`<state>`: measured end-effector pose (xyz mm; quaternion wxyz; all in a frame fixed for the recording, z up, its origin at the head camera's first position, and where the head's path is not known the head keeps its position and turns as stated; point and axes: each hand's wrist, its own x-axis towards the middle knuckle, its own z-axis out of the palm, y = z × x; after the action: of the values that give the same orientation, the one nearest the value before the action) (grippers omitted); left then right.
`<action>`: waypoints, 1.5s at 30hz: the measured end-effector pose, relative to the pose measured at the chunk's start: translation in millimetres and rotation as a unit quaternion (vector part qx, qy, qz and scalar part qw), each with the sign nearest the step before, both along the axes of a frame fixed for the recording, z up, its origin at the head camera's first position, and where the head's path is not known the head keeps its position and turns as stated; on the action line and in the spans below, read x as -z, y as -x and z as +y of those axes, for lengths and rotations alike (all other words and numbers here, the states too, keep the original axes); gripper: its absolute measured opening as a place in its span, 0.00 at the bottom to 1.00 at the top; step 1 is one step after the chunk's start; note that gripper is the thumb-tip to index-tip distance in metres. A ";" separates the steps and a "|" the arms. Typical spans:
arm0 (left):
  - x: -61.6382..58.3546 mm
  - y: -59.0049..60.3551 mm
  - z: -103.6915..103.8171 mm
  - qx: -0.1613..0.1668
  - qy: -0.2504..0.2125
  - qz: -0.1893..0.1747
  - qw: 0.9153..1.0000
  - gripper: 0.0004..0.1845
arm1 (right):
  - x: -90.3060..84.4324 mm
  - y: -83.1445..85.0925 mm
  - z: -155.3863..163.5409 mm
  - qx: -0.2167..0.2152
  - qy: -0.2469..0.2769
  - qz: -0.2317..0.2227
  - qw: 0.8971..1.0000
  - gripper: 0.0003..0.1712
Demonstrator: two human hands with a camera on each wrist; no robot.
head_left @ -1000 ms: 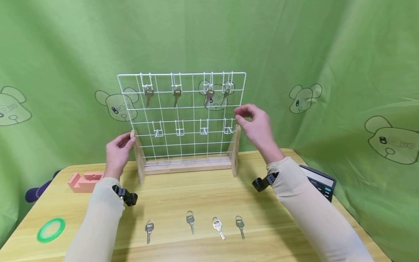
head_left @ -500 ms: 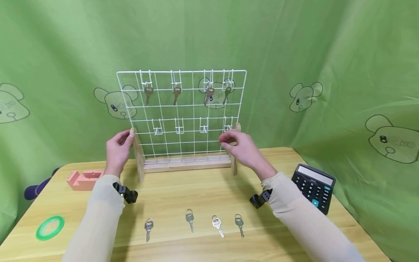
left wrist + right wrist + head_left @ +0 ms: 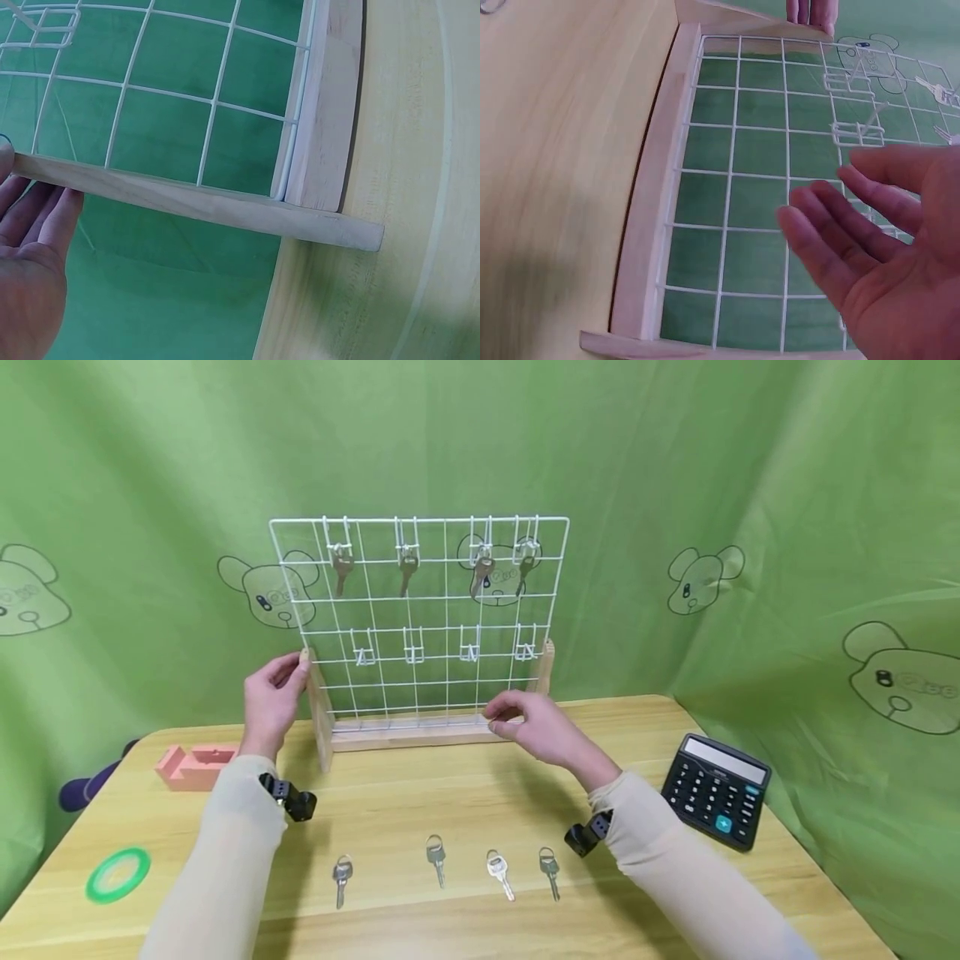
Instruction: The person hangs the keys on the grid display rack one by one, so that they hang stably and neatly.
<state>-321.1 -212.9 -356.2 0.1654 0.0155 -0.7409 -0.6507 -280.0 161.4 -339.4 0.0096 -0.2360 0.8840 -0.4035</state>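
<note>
**Right hand brought down from the rack's top row**

The wire key rack (image 3: 420, 627) near the tabletop's back edge is steadied at its left post by the left hand (image 3: 272, 702). The right hand (image 3: 536, 727) has been lowered, fingers relaxed and empty, toward the four keys (image 3: 442, 870) at the front edge. The top-row hanging looks finished.

The wire rack (image 3: 420, 627) blocks the surface (image 3: 420, 802) at 12 o'clock. 4 keys (image 3: 442, 868) lie in a row at 6 o'clock, with open wood between them and the rack. A calculator (image 3: 716, 789) sits at 3 o'clock; a pink block (image 3: 197, 765) and green ring (image 3: 117, 874) crowd 9 o'clock.
</note>
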 end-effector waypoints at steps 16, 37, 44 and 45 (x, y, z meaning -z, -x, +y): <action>0.7 3.4 0.1 -0.010 0.000 0.009 1.000 0.23 | 23.8 -3.5 -21.0 -0.083 -0.014 0.013 0.996 0.12; -3.8 1.4 2.0 -0.015 0.005 0.001 1.000 0.23 | 29.9 -27.5 -77.6 -0.168 -0.013 -0.065 0.984 0.10; -3.3 -0.3 2.2 -0.016 0.005 -0.004 1.000 0.23 | 37.4 -34.8 -96.8 -0.187 -0.011 -0.085 0.979 0.10; -3.1 -0.3 2.2 -0.017 0.005 -0.004 1.000 0.23 | 39.5 -35.5 -99.4 -0.190 -0.011 -0.087 0.978 0.10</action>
<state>-320.8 -210.7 -353.2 0.1742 0.0299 -0.7445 -0.6438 -244.5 61.9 -378.9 0.1661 -0.3638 0.8232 -0.4031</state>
